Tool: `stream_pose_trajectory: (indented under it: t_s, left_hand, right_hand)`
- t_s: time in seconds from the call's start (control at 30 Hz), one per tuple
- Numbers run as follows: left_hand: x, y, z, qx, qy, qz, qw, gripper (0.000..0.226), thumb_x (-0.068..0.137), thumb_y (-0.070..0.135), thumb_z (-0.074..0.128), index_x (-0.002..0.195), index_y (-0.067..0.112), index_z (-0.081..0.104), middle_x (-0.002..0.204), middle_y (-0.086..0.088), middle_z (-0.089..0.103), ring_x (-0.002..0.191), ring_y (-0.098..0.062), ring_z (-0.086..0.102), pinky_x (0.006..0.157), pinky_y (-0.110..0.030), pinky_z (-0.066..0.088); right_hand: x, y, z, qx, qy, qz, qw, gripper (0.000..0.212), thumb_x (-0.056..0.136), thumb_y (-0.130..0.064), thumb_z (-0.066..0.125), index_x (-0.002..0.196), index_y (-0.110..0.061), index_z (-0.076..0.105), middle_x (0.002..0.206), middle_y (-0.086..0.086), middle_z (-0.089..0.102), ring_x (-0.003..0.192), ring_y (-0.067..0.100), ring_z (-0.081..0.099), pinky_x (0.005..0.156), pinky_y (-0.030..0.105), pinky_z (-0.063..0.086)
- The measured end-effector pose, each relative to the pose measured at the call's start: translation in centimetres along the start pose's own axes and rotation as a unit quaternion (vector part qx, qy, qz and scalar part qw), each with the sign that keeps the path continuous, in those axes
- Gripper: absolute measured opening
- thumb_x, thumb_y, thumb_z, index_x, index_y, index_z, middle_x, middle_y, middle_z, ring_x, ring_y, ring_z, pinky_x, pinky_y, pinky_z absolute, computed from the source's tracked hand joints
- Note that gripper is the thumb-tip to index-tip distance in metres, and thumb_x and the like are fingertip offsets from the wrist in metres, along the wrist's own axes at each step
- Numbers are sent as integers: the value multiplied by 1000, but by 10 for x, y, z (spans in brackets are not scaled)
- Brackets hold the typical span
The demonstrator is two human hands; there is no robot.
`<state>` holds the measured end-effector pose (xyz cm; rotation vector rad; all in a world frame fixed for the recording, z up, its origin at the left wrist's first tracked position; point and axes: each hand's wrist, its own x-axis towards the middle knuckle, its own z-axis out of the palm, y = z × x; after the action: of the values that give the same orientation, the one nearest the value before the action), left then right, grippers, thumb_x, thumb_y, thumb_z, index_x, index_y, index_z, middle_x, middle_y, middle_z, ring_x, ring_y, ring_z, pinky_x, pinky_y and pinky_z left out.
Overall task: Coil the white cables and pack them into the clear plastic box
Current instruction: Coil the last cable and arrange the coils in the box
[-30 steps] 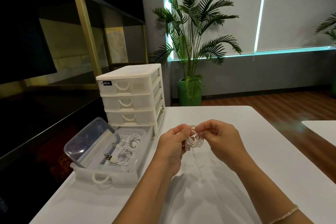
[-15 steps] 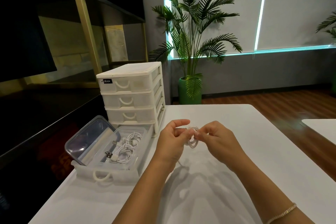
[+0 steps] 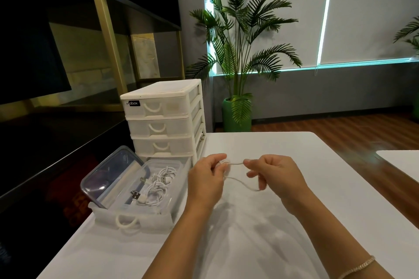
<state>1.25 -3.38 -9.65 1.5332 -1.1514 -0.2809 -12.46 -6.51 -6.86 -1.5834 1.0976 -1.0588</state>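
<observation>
Cables [image 3: 156, 188] already coiled lay bundled in the clear plastic box [image 3: 174, 166], which sat inside a pulled-out bottom drawer [image 3: 133, 218] at the left edge of the white counter [image 3: 283, 222], its lid [image 3: 111, 173] propped open against the box's left side, apparently so that each finished coil could be dropped straight in. Behind it stood the white drawer unit [image 3: 162, 120], its three upper drawers closed. To the right, above the middle of the counter, a person held one more white cable [image 3: 240, 182] in the air between both hands. The left hand [image 3: 205, 181] pinched a small bunch of loops, its fingers [image 3: 221, 161] curled and clamped on the gathered turns, likely to keep them from springing apart. A short length ran taut across to the right hand [image 3: 277, 176], whose thumb and forefinger were closed on it, while a slack loop hung below and passed around that hand's lower fingers. The grip suggested the free end was being drawn out for winding around the bundle, though how much cable remained loose could not be told. Packing appeared well under way, with this coil still to be finished and carried left to the box. A potted palm [image 3: 240, 52] stood on the floor beyond the counter.
</observation>
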Motion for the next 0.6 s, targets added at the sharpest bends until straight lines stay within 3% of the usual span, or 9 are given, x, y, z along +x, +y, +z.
stream_pose_trajectory:
  t_s: [0.1, 0.3, 0.4, 0.5, 0.6]
  left_hand:
    - [3, -5, -4, 12, 33, -16, 999, 26, 90, 18, 59, 115, 18, 66, 112, 1, 66, 99, -9, 58, 89, -19, 42]
    - [1, -4, 1, 60, 47, 0, 997, 25, 91, 19, 57, 115, 18, 66, 110, 1, 66, 96, -9, 56, 84, -14, 38]
    - [1, -5, 1, 77, 46, 6, 996, 26, 92, 19, 57, 116, 19, 65, 109, 1, 65, 92, -5, 51, 82, -10, 35]
    - [2, -6, 1, 84, 52, 12, 995, 26, 92, 20, 56, 116, 19, 65, 109, 2, 64, 91, -4, 50, 78, -6, 32]
    - [4, -9, 1, 83, 59, 12, 995, 25, 92, 19, 56, 115, 19, 66, 108, 2, 65, 91, -5, 50, 77, -7, 32]
  right_hand:
    - [2, -3, -6, 15, 14, -10, 1000, 34, 85, -25, 64, 56, -8, 60, 67, 10, 68, 70, 16, 62, 64, 26, 43]
    - [4, 2, -8, 30, 33, -19, 999, 35, 83, -20, 66, 52, -6, 55, 51, 11, 61, 64, 29, 68, 68, 28, 46]
    - [4, 2, -9, 23, 36, -12, 999, 35, 83, -21, 67, 54, -5, 55, 50, 5, 58, 52, 26, 65, 60, 26, 46]
    - [3, -1, -10, 16, 36, -16, 999, 35, 83, -23, 66, 54, -6, 57, 62, 3, 61, 41, 21, 58, 43, 22, 42]
    - [3, -3, -14, 4, 24, -21, 999, 34, 83, -26, 66, 60, -1, 61, 64, -2, 65, 37, 16, 44, 41, 21, 38]
